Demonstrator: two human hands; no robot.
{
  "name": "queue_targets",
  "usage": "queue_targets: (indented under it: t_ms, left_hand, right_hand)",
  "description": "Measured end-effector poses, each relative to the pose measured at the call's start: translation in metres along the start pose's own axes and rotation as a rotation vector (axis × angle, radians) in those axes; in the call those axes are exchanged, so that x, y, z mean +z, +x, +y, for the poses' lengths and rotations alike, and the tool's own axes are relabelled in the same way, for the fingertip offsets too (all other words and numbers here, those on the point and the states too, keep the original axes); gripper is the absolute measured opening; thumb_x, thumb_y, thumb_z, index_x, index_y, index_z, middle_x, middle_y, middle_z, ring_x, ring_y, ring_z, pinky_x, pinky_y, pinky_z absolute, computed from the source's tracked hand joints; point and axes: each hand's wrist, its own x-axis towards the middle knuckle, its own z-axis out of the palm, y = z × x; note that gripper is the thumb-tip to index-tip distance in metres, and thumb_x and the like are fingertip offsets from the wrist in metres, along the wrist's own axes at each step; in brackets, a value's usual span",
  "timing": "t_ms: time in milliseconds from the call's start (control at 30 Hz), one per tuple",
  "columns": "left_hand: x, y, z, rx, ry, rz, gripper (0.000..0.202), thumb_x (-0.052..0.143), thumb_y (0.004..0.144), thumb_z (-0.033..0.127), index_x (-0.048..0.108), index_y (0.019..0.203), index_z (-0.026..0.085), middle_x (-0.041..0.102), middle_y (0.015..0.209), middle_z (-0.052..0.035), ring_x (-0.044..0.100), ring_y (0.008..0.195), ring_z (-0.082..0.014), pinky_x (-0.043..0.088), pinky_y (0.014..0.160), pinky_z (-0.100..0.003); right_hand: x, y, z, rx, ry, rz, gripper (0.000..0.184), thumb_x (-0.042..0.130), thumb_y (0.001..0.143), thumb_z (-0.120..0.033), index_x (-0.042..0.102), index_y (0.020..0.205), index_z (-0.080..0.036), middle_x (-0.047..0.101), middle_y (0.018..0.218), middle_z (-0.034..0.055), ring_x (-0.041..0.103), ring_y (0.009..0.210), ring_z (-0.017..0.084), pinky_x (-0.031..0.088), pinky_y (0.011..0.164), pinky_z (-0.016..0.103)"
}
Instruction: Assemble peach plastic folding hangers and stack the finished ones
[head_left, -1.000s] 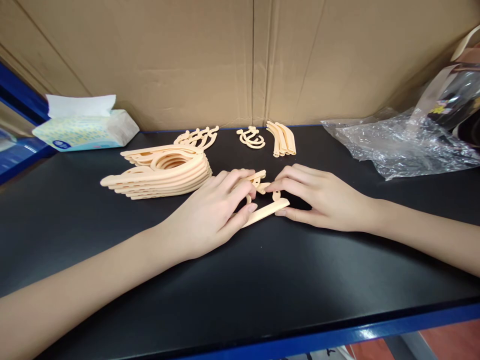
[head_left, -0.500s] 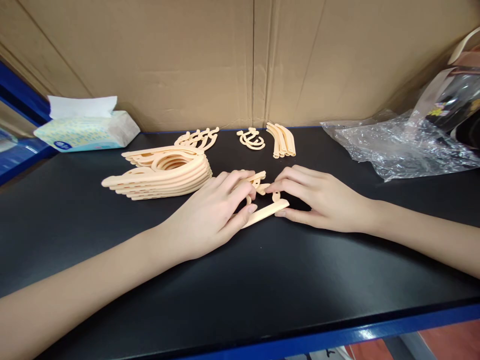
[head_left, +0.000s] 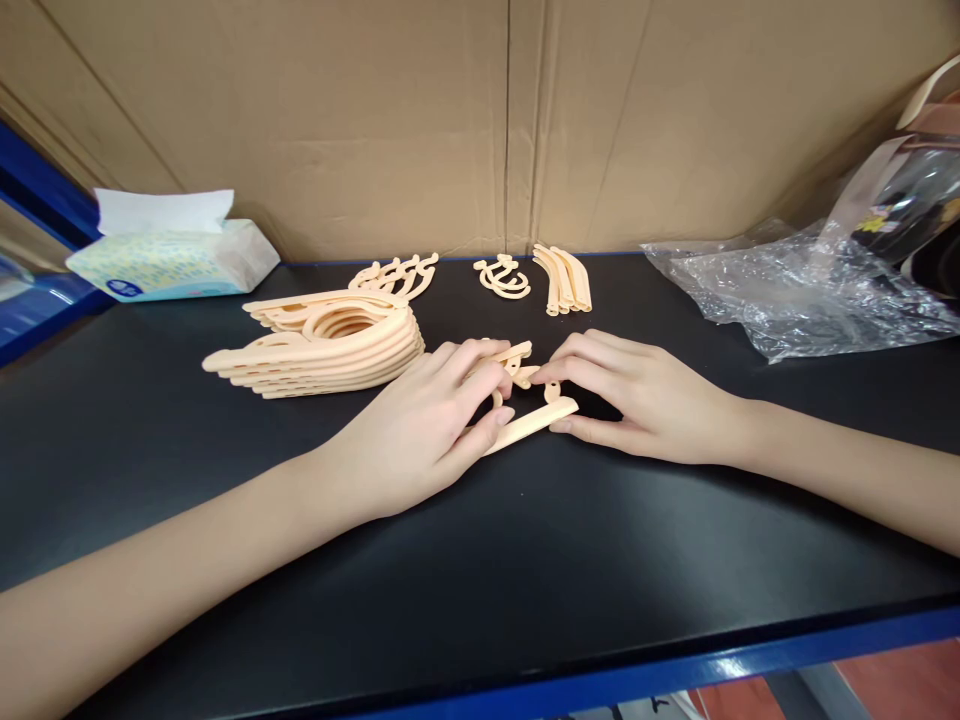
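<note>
Both of my hands rest on a black table top (head_left: 525, 560) and pinch the same set of peach plastic hanger parts (head_left: 529, 420) between them. My left hand (head_left: 420, 425) has its fingers curled over the left end of the parts, thumb against a straight bar. My right hand (head_left: 637, 395) pinches the right end, fingertips meeting those of the left hand. A small hook piece shows between the fingertips; the rest of the parts is hidden under my hands.
A stack of finished peach hangers (head_left: 322, 345) lies left of my hands. Behind are loose hanger arms (head_left: 396, 274), small hooks (head_left: 502, 277) and curved bars (head_left: 564, 277). A tissue pack (head_left: 169, 258) sits far left, crumpled clear plastic bags (head_left: 802, 285) far right, a cardboard wall (head_left: 450, 120) behind.
</note>
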Motion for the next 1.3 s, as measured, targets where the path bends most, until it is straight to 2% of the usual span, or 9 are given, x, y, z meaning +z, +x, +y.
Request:
queue_targets:
  t_ms: [433, 800, 1300]
  left_hand:
    - [-0.0012, -0.0002, 0.0004, -0.011, 0.008, -0.009, 0.025, 0.031, 0.103, 0.033, 0.052, 0.104, 0.02, 0.049, 0.14, -0.0107, 0.052, 0.116, -0.0252, 0.042, 0.096, -0.043]
    - [0.0001, -0.0007, -0.0001, -0.018, 0.022, -0.016, 0.025, 0.032, 0.103, 0.033, 0.052, 0.104, 0.02, 0.05, 0.14, -0.0107, 0.048, 0.126, -0.0269, 0.042, 0.099, -0.043]
    - [-0.0017, 0.0005, 0.0021, -0.024, 0.03, -0.037, 0.025, 0.034, 0.102, 0.033, 0.054, 0.107, 0.019, 0.053, 0.138, -0.0106, 0.047, 0.127, -0.028, 0.042, 0.102, -0.045]
  right_hand:
    - [-0.0011, 0.0001, -0.0006, 0.004, 0.003, -0.018, 0.033, 0.046, 0.1, -0.039, 0.056, 0.124, -0.018, 0.062, 0.106, 0.0087, 0.057, 0.096, 0.021, 0.05, 0.083, 0.036]
    - [-0.0006, 0.0001, -0.0011, 0.005, 0.001, -0.001, 0.036, 0.047, 0.099, -0.04, 0.058, 0.125, -0.017, 0.064, 0.108, 0.0101, 0.058, 0.1, 0.022, 0.05, 0.085, 0.036]
    - [-0.0009, -0.0002, -0.0003, 0.013, 0.012, -0.011, 0.03, 0.048, 0.099, -0.039, 0.062, 0.115, -0.019, 0.061, 0.106, 0.0086, 0.058, 0.091, 0.019, 0.051, 0.079, 0.034]
